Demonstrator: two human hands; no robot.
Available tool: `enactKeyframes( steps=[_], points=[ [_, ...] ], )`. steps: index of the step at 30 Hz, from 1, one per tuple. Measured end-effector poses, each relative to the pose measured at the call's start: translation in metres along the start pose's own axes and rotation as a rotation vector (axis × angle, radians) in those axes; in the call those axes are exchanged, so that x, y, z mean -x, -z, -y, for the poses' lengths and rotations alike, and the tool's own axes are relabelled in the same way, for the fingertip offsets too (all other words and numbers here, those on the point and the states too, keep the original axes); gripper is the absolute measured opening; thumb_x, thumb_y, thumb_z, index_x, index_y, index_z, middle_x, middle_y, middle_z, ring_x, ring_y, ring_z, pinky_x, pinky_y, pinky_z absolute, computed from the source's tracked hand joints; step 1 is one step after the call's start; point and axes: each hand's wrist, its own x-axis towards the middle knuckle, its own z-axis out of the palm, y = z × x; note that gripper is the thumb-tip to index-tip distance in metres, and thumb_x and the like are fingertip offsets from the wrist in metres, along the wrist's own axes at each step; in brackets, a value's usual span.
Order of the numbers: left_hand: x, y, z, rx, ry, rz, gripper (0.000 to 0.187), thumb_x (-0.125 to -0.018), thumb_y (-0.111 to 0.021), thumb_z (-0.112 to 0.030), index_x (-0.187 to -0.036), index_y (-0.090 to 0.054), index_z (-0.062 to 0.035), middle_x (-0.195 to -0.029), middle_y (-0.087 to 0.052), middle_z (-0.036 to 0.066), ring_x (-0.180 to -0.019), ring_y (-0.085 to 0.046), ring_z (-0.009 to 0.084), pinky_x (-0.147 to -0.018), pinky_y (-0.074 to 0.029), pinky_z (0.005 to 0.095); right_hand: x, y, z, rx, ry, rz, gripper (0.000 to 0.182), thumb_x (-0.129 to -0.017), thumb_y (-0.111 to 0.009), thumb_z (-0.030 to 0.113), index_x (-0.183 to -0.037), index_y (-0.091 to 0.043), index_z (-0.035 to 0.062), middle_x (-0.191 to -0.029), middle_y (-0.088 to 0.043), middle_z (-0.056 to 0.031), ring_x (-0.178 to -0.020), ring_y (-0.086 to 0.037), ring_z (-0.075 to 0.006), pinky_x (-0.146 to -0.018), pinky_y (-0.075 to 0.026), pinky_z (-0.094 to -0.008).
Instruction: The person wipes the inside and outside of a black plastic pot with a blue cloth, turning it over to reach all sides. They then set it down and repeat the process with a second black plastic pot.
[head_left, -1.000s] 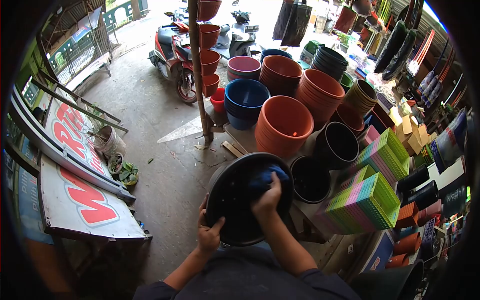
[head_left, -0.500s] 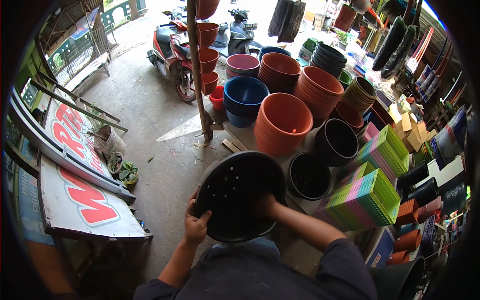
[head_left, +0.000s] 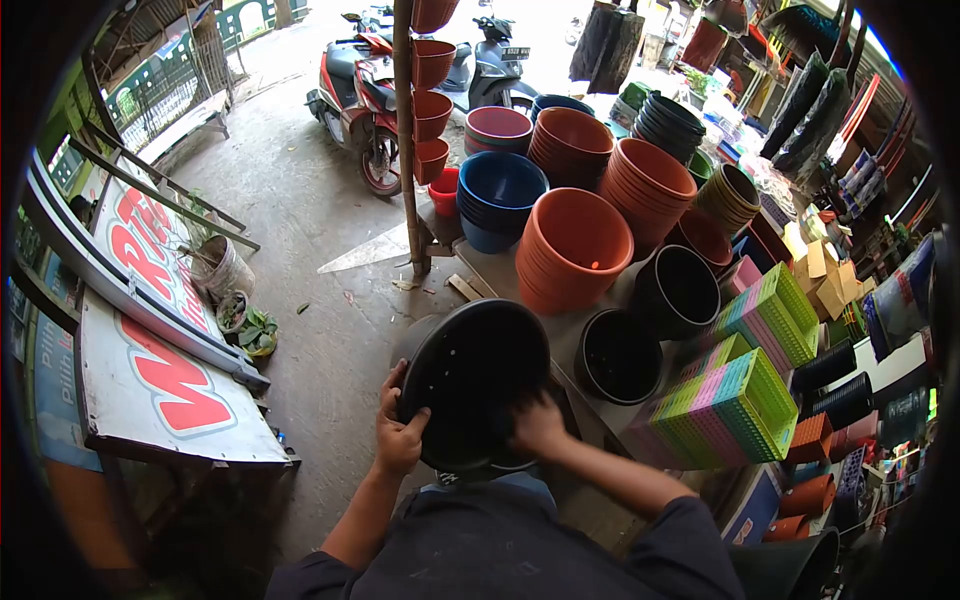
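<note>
Holding a tilted black pot [head_left: 472, 370] at the near left of the orange pot stack [head_left: 573, 245], the left hand [head_left: 401, 432] curls half-closed; the blurred right hand [head_left: 540, 428] reaches into the pot, openness and hold unclear.

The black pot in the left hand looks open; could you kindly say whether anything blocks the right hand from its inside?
Nothing visible does: the right hand reaches into the open black pot, and the left hand grips its left side, out of the way.

Stacked orange tubs [head_left: 552, 282], nested baskets [head_left: 708, 412] and hanging pots [head_left: 431, 122] mark an open-fronted housewares shop.
</note>
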Motion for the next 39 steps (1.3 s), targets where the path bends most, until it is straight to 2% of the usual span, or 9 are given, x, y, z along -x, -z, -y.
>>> enactKeyframes(
  steps=[8,14,18,21,23,26,29,30,39],
  points=[
    [0.003,-0.018,0.014,-0.213,-0.124,0.100,0.036,-0.090,-0.064,-0.002,-0.125,-0.058,-0.0052,-0.150,-0.035,0.014,-0.139,-0.034,0.0263,-0.114,-0.026,0.0372,0.001,0.007,0.129,-1.973,-0.325,0.182,0.054,-0.094,-0.048,0.037,-0.138,-0.049,0.0049,-0.138,-0.052,-0.0164,-0.129,-0.048,-0.0271,-0.111,-0.034,-0.0437],
    [0.014,-0.029,0.022,-0.020,0.016,0.064,0.036,-0.092,-0.068,-0.015,-0.125,-0.059,-0.0035,-0.150,-0.037,0.014,-0.137,-0.038,0.0262,-0.112,-0.030,0.0360,-0.023,0.123,0.076,-2.738,-0.734,-0.041,0.046,-0.099,-0.048,0.035,-0.127,-0.055,0.0002,-0.121,-0.062,-0.0114,-0.113,-0.058,-0.0239,-0.104,-0.042,-0.0363],
    [0.009,-0.007,0.023,-0.087,0.001,0.090,0.038,-0.089,-0.063,-0.002,-0.126,-0.057,-0.0018,-0.152,-0.033,0.013,-0.139,-0.035,0.0251,-0.113,-0.029,0.0362,-0.002,0.136,0.050,-2.765,-0.427,-0.372,0.051,-0.099,-0.047,0.036,-0.134,-0.050,-0.0005,-0.130,-0.058,-0.0130,-0.120,-0.056,-0.0253,-0.105,-0.041,-0.0381],
    [0.007,-0.001,0.022,-0.005,0.045,0.145,0.048,-0.085,-0.057,0.007,-0.132,-0.051,-0.0014,-0.155,-0.028,0.013,-0.141,-0.032,0.0241,-0.114,-0.028,0.0360,0.004,0.127,0.057,-2.080,-0.236,-0.638,0.061,-0.094,-0.050,0.037,-0.143,-0.042,0.0017,-0.142,-0.047,-0.0190,-0.134,-0.044,-0.0299,-0.114,-0.030,-0.0464],
    [0.008,-0.002,0.026,0.022,0.107,0.153,0.054,-0.086,-0.059,0.004,-0.138,-0.043,-0.0018,-0.155,-0.027,0.012,-0.141,-0.031,0.0229,-0.114,-0.029,0.0356,0.001,0.144,0.061,-0.770,0.291,-0.691,0.072,-0.087,-0.052,0.041,-0.150,-0.034,0.0099,-0.154,-0.033,-0.0154,-0.145,-0.027,-0.0277,-0.119,-0.011,-0.0502],
    [0.023,0.002,0.036,0.007,-0.051,0.443,0.060,-0.085,-0.061,0.001,-0.141,-0.038,-0.0018,-0.153,-0.028,0.012,-0.142,-0.030,0.0226,-0.115,-0.028,0.0365,-0.010,0.130,0.079,-0.381,0.453,-0.411,0.079,-0.080,-0.053,0.047,-0.151,-0.033,0.0181,-0.158,-0.028,-0.0087,-0.149,-0.018,-0.0250,-0.119,0.001,-0.0480],
    [0.012,0.007,0.012,-0.291,0.046,0.529,0.069,-0.076,-0.057,0.007,-0.141,-0.037,-0.0017,-0.151,-0.034,0.010,-0.137,-0.038,0.0197,-0.109,-0.038,0.0354,-0.027,0.119,0.067,-0.146,0.387,-0.578,0.076,-0.081,-0.046,0.058,-0.149,-0.038,0.0235,-0.155,-0.034,-0.0028,-0.147,-0.024,-0.0220,-0.119,0.002,-0.0475],
    [0.014,-0.002,-0.005,0.259,0.507,0.360,0.068,-0.081,-0.062,-0.001,-0.144,-0.036,-0.0039,-0.152,-0.029,0.013,-0.143,-0.027,0.0231,-0.118,-0.022,0.0378,-0.030,0.124,0.061,-0.179,0.351,-0.647,0.078,-0.077,-0.057,0.045,-0.148,-0.037,0.0211,-0.152,-0.037,-0.0060,-0.144,-0.028,-0.0254,-0.118,-0.005,-0.0501],
    [0.000,0.006,-0.022,0.048,0.101,0.217,0.055,-0.067,-0.053,0.007,-0.119,-0.054,-0.0069,-0.154,-0.027,0.016,-0.143,-0.027,0.0280,-0.117,-0.020,0.0393,-0.041,0.076,-0.033,-0.479,-0.359,-0.764,0.066,-0.078,-0.069,0.030,-0.135,-0.046,0.0055,-0.133,-0.051,-0.0212,-0.128,-0.046,-0.0363,-0.109,-0.029,-0.0495]
  ],
)
